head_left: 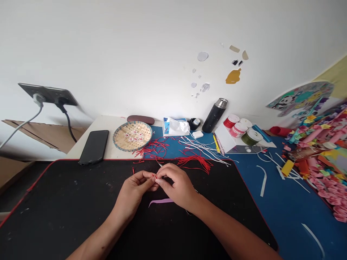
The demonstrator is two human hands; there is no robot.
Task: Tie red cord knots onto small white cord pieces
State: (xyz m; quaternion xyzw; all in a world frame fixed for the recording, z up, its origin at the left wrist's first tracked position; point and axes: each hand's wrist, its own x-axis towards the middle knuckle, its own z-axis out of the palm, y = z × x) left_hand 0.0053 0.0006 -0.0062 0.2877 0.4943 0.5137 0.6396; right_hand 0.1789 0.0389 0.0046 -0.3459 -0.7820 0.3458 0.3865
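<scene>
Over the black mat (pixel 67 202), my left hand (pixel 134 191) pinches a small piece of red cord (pixel 154 176) between thumb and fingers. My right hand (pixel 177 184) meets it fingertip to fingertip, closed on the same red piece. Most of that piece is hidden by the fingers. A purple strip (pixel 161 201) lies on the mat just below the hands, partly under my right hand. Behind my right fingers shows the thin tip of a metal tool (pixel 159 163). Red cords (pixel 196 161) and white cords (pixel 203 145) lie in loose bunches beyond the hands.
A woven basket (pixel 132 135) with small pieces and a black phone (pixel 94 147) are at the back left. Tissues (pixel 176 127), a black flask (pixel 215 115) and thread spools (pixel 251 136) stand along the wall. Colourful paper flowers (pixel 325 173) and white strips (pixel 262 180) lie at the right.
</scene>
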